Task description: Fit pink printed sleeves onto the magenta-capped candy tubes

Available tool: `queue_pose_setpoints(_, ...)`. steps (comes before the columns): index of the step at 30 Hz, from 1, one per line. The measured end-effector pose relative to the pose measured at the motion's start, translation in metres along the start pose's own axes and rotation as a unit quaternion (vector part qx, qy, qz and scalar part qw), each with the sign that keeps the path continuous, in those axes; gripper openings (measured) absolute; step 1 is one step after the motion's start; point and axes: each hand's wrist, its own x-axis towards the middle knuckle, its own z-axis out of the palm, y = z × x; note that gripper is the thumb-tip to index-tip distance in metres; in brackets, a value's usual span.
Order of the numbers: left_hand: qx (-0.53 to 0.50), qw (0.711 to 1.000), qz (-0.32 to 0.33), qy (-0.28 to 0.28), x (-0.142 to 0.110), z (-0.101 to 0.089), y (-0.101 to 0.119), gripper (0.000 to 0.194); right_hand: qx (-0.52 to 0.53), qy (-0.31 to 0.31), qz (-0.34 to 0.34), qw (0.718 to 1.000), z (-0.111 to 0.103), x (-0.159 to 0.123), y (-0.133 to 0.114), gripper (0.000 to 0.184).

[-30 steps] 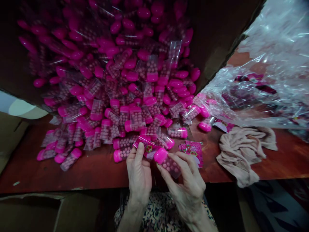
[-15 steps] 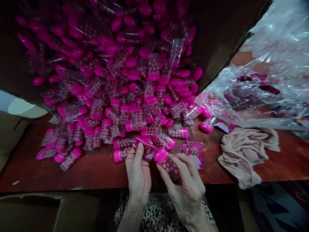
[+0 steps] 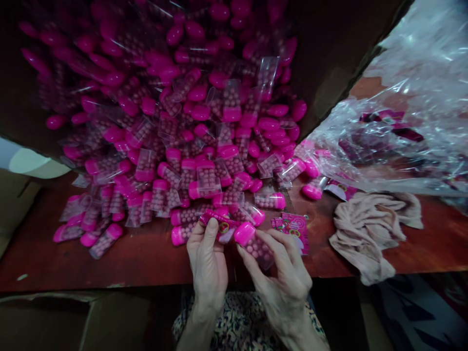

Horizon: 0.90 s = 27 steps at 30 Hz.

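Between thumb and fingers, my left hand pinches a pink printed label sleeve. My right hand grips a clear container of pink candy balls, its bright pink cap tilted up and left toward the sleeve. The cap and the sleeve are close together; whether they touch I cannot tell. Just beyond my hands lies a large heap of the same pink-capped containers. Flat on the table by my right fingers are more pink printed sleeves.
A dark cardboard box lies on its side, with the heap spilling from it onto the reddish table. At right sit a crumpled beige cloth and a large clear plastic bag with printed sleeves inside.
The sleeve in my left hand has turned slightly, and that hand has shifted a little left. My right hand keeps its grip on the container, almost unmoved.
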Motion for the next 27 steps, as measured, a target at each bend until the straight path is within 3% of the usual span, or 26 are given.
queue_pose_setpoints(11,0.009,1.000,0.012,0.017,0.003,-0.004,0.002,0.011,0.015,-0.008,-0.008,1.000,-0.002,0.000,0.000,0.028)
queue_pose_setpoints(20,-0.009,0.999,0.007,0.034,0.001,-0.007,0.009,0.008,-0.039,-0.170,-0.007,0.985,0.005,-0.008,0.016,0.023)
queue_pose_setpoints(27,0.018,1.000,-0.025,0.002,-0.007,-0.005,0.003,0.014,0.102,-0.105,0.038,0.988,-0.005,0.007,0.002,0.024)
